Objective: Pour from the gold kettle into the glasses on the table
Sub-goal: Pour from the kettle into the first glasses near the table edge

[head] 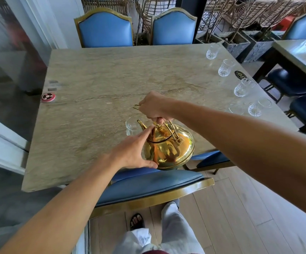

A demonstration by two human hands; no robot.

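Firstly, my right hand [155, 108] gripped the arched top handle of the polished, round-bodied gold kettle [168, 149], with the fingers curled round the bar from above. My left hand [132, 152] lay spread against the kettle's left side. Its fingers were straight and reached up to the lid knob, and the thumb pressed the lower rim of the body. It pinched nothing.

The kettle sat above the near edge of the grey-green stone table [102, 79] and was tipped forward toward its spout. I could not tell whether its base touched the tabletop. The curved spout pointed into the small clear drinking glass [131, 127], which stood upright on the table just beyond the kettle. The spout tip was at that glass's rim. No stream of liquid could be made out.

A row of clear cut-pattern glasses [243, 88] stood upright along the table's right edge, well apart from the kettle. One plain glass [235, 109] stood just beside the nearest of them. A round red disc [48, 97] lay near the left edge. A blue padded chair with a gold frame [148, 186] was tucked under the near side, and two matching chairs [105, 31] stood at the far side.
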